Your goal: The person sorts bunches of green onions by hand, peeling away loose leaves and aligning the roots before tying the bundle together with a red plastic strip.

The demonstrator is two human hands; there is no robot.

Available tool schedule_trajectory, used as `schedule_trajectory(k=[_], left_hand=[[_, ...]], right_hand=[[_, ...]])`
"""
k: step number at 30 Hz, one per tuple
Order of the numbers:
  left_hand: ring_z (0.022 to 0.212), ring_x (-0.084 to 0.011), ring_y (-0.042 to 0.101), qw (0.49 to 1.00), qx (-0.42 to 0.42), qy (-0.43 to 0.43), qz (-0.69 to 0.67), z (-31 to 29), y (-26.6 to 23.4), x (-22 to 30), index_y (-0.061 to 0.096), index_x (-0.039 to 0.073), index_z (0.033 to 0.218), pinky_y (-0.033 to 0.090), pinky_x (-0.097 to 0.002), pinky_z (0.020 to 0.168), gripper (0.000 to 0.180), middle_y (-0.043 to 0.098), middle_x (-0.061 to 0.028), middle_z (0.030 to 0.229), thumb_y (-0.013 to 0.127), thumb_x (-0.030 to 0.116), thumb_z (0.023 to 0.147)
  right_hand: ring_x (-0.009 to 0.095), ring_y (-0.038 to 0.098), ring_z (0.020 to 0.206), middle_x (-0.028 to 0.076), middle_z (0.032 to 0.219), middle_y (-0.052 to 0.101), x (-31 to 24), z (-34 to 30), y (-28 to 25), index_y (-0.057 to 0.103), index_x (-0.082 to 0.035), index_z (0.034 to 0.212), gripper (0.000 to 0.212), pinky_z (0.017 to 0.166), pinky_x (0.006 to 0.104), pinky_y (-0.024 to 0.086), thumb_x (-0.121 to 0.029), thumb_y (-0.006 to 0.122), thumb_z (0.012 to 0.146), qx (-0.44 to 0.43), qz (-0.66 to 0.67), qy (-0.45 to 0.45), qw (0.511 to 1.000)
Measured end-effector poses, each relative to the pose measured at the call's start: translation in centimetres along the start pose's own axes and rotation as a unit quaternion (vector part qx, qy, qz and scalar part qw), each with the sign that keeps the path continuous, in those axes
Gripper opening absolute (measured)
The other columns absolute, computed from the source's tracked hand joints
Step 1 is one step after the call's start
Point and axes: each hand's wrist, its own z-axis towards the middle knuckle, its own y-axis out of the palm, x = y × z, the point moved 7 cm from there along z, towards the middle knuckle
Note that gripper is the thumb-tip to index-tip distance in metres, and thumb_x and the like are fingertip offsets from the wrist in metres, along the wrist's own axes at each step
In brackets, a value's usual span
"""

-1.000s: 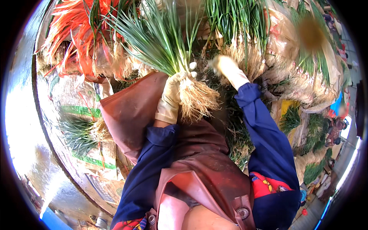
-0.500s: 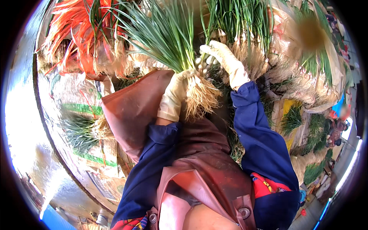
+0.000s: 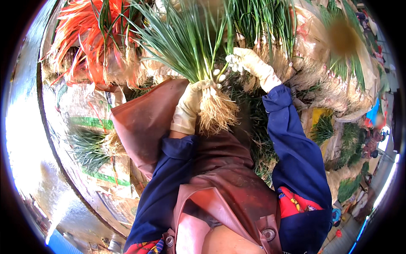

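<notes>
A bunch of green onions [image 3: 192,51] stands upright before me, leaves fanned upward and pale roots [image 3: 218,111] hanging below. Around its base, just above the roots, my left hand [image 3: 192,99] is closed in a cream glove. My right hand [image 3: 252,63], gloved alike, is at the bunch's right edge. Its fingers are curled and pinched at a green onion stalk [image 3: 230,38] there. Small white bulbs [image 3: 218,74] show between the two hands. A brown apron [image 3: 220,161] covers my lap beneath the roots.
More green onions [image 3: 262,25] lie in a row behind my right hand, roots toward me. Orange-red plastic strips [image 3: 91,38] hang at the upper left. One small bunch [image 3: 93,148] rests on sacking at left. A plastic-wrapped heap [image 3: 321,84] stands at right.
My right hand has moved slightly right and down, and its fingers are more curled. My left hand keeps its hold on the bunch, shifted slightly left, with the roots swung left.
</notes>
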Motion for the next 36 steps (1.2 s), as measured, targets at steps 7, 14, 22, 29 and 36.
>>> schedule_trajectory(k=[7, 14, 22, 29, 36], left_hand=[[0.097, -0.0234, 0.056, 0.982, -0.132, 0.063, -0.119, -2.3, 4.8, 2.2, 0.025, 0.001, 0.140, 0.050, -0.0325, 0.083, 0.070, 0.055, -0.0100, 0.110, 0.058, 0.002, 0.078], [0.093, -0.0193, 0.054, 0.989, -0.114, 0.053, -0.079, -1.0, 3.5, 1.4, 0.035, -0.001, 0.134, 0.042, -0.0354, 0.093, 0.061, 0.055, -0.0057, 0.100, 0.059, 0.009, 0.078], [0.099, -0.0244, 0.055, 0.993, -0.039, 0.073, -0.078, -0.7, 2.4, 1.6, 0.038, 0.001, 0.133, 0.052, -0.0328, 0.079, 0.061, 0.056, -0.0135, 0.106, 0.061, 0.004, 0.076], [0.116, -0.0268, 0.048, 0.995, -0.033, 0.087, -0.027, -0.3, 1.9, 1.4, 0.041, -0.003, 0.130, 0.036, -0.0364, 0.104, 0.058, 0.053, -0.0146, 0.120, 0.058, 0.005, 0.075], [0.088, -0.0211, 0.062, 0.998, -0.063, 0.025, -0.010, -0.4, -0.3, 1.3, 0.053, -0.007, 0.117, 0.053, -0.0306, 0.074, 0.041, 0.059, -0.0172, 0.113, 0.058, 0.007, 0.079]], right_hand=[[0.019, 0.063, 0.080, 0.009, 0.091, 0.067, 3.2, -8.6, 3.9, 0.062, -0.004, 0.104, 0.021, 0.065, 0.0304, 0.051, -0.019, 0.056, 0.090, -0.263, -0.608, 0.335, 0.670], [0.022, 0.066, 0.061, 0.009, 0.069, 0.066, -1.5, 3.2, -2.3, 0.061, -0.006, 0.095, 0.034, 0.052, 0.0340, 0.051, -0.039, 0.054, 0.089, 0.282, -0.745, 0.060, 0.601], [0.024, 0.068, 0.070, 0.011, 0.073, 0.068, -1.3, 6.3, -3.5, 0.065, -0.005, 0.087, 0.030, 0.059, 0.0387, 0.052, -0.035, 0.061, 0.080, 0.286, -0.693, 0.115, 0.652], [0.019, 0.065, 0.067, 0.011, 0.075, 0.067, -1.8, 4.9, -4.1, 0.063, -0.002, 0.094, 0.038, 0.065, 0.0299, 0.047, -0.040, 0.056, 0.087, 0.299, -0.655, 0.110, 0.685], [0.009, 0.050, 0.065, -0.001, 0.070, 0.059, -3.0, 1.3, 5.2, 0.066, -0.007, 0.086, 0.021, 0.059, 0.0234, 0.039, -0.027, 0.068, 0.082, 0.029, -0.173, 0.007, 0.985]])
